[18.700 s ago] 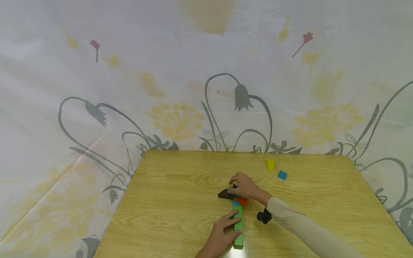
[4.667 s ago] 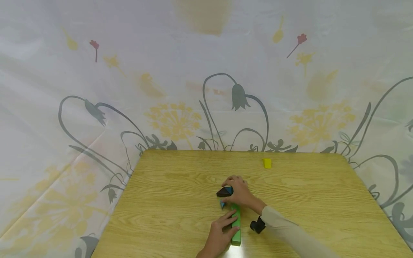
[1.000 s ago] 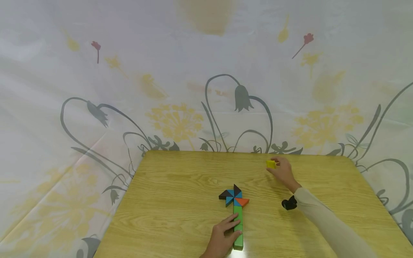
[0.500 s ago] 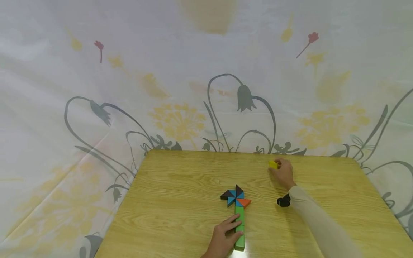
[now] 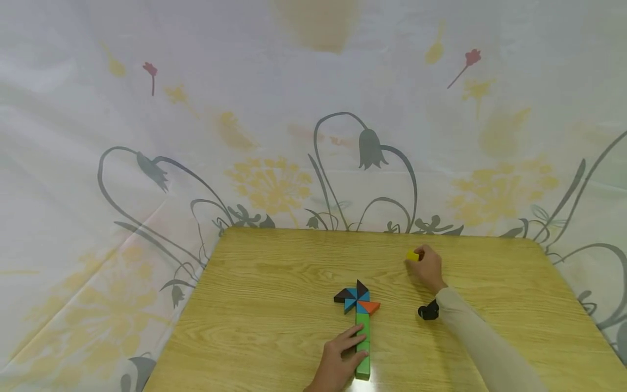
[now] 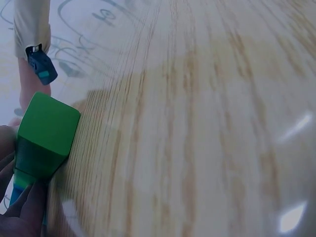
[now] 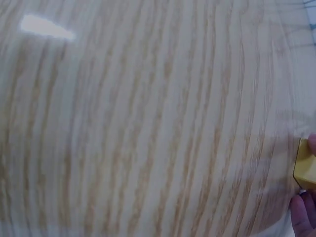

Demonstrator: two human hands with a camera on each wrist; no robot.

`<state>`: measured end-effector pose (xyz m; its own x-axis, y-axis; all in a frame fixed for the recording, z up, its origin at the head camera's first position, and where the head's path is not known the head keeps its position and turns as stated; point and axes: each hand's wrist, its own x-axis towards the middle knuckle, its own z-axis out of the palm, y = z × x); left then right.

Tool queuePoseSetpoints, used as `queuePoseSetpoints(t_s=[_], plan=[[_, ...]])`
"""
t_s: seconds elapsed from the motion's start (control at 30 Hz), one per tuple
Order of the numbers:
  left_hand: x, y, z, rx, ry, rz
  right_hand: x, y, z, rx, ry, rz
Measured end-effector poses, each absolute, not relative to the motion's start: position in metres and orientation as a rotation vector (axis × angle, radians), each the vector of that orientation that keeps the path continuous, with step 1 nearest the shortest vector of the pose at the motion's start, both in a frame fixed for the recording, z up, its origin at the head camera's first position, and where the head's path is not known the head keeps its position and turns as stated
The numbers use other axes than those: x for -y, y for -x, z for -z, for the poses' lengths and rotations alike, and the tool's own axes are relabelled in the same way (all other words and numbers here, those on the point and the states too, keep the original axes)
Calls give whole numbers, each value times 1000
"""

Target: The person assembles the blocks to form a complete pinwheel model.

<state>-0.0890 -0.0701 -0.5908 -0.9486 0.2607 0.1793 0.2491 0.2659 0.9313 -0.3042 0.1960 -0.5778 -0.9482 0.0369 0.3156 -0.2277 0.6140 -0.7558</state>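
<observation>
My left hand (image 5: 336,360) rests its fingers and thumb across two green blocks (image 5: 363,368) laid end to end. In the left wrist view the near end of the green block (image 6: 48,121) shows beside the fingers. Beyond the green blocks, triangular pieces lie flat in a pinwheel shape: blue (image 5: 350,305), black (image 5: 344,295) and orange (image 5: 369,307). Farther back and to the right, my right hand (image 5: 428,268) pinches a small yellow block (image 5: 412,256). Part of that yellow block (image 7: 305,170) shows at the right edge of the right wrist view, between fingers.
The wooden table (image 5: 264,272) ends at a back edge against a flower-printed cloth (image 5: 313,109). A small black camera (image 5: 428,311) sits at the right wrist. Light glints off the tabletop near the green blocks.
The blue piece at back right joined the pinwheel earlier. Over the last second, my right hand has drawn the yellow block slightly nearer. My left hand stays on the green blocks.
</observation>
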Motion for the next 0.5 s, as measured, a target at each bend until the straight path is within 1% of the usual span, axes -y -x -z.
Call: queuePoseSetpoints(t_s=[0.27, 0.5], plan=[[71, 89, 592, -2521, -530, -1813, -194, 299, 584, 2493, -258, -1297], [70, 90, 593, -2530, -537, -1798, -189, 291, 578, 2485, -208, -1283]])
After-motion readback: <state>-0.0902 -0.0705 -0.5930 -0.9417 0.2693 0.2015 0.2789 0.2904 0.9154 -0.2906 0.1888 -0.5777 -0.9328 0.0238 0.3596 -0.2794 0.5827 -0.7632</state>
